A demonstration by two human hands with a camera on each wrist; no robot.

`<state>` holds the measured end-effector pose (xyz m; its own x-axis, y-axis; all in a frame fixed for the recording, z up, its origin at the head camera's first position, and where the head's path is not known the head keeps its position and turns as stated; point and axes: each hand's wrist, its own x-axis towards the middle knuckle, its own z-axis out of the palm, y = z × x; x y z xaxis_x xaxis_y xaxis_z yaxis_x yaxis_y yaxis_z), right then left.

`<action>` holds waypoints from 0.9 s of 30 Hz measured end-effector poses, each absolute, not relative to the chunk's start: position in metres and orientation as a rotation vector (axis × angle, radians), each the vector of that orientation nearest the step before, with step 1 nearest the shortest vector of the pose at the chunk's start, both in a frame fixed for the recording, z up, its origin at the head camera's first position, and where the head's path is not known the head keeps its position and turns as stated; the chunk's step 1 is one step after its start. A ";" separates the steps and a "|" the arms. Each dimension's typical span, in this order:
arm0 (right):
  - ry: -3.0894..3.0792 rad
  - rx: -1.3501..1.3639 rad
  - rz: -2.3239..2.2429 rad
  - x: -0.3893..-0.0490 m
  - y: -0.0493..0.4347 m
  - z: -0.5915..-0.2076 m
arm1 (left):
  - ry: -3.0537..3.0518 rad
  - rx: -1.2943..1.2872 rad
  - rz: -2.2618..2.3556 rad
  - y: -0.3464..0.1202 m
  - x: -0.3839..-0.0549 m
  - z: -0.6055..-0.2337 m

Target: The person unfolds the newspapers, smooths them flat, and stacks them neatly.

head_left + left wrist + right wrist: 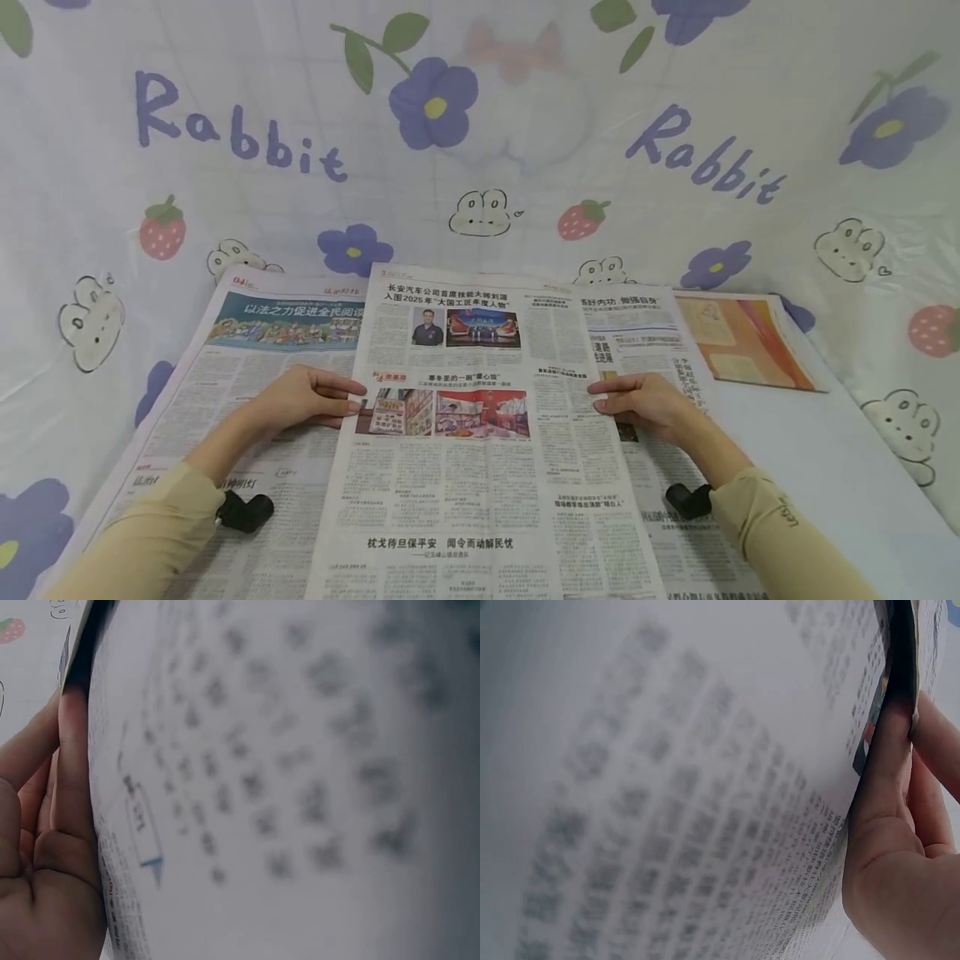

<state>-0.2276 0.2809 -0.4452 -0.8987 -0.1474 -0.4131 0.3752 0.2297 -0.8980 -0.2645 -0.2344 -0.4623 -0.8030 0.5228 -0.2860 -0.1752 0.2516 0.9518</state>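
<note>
A folded newspaper sheet (465, 492) with printed photos stands out in front of me in the head view, nearer than the papers behind it. My left hand (311, 398) pinches its left edge between thumb and fingers. On the opposite edge, at about the same height, my right hand (648, 404) pinches it too. In the left wrist view the left hand (56, 825) has fingertips right at the paper's edge, the print close and blurred. Thumb and fingers of the right hand (900, 817) take the other edge in the right wrist view.
More newspaper lies beneath, one spread (247, 367) at left and another (652, 325) at right. An orange printed sheet (750, 342) rests at the far right on the white table (795, 450). Behind hangs a white cloth (525, 192) with rabbits and flowers.
</note>
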 end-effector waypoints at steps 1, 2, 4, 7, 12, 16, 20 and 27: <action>2.097 0.219 -1.718 -0.228 0.281 -0.445 | 1.968 0.318 1.600 -0.234 -0.265 -0.462; 2.096 0.231 -1.726 -0.228 0.282 -0.445 | 1.974 0.324 1.599 -0.233 -0.266 -0.463; 2.098 0.246 -1.735 -0.228 0.282 -0.446 | 1.984 0.326 1.600 -0.232 -0.267 -0.464; 2.110 0.264 -1.727 -0.226 0.283 -0.448 | 1.970 0.323 1.604 -0.230 -0.267 -0.467; 2.132 0.313 -1.698 -0.225 0.283 -0.452 | 1.927 0.320 1.598 -0.230 -0.265 -0.471; 2.152 0.319 -1.690 -0.226 0.281 -0.453 | 1.947 0.323 1.595 -0.233 -0.264 -0.470; 2.149 0.321 -1.704 -0.228 0.278 -0.451 | 1.959 0.320 1.593 -0.236 -0.264 -0.466; 2.134 0.326 -1.735 -0.227 0.276 -0.446 | 1.939 0.307 1.591 -0.235 -0.267 -0.463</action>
<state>-0.2269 0.2764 -0.4459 -0.9047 -0.0525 -0.4228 0.4032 0.2153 -0.8894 -0.2666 -0.2353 -0.4626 -0.7899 0.5327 -0.3037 -0.1939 0.2529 0.9479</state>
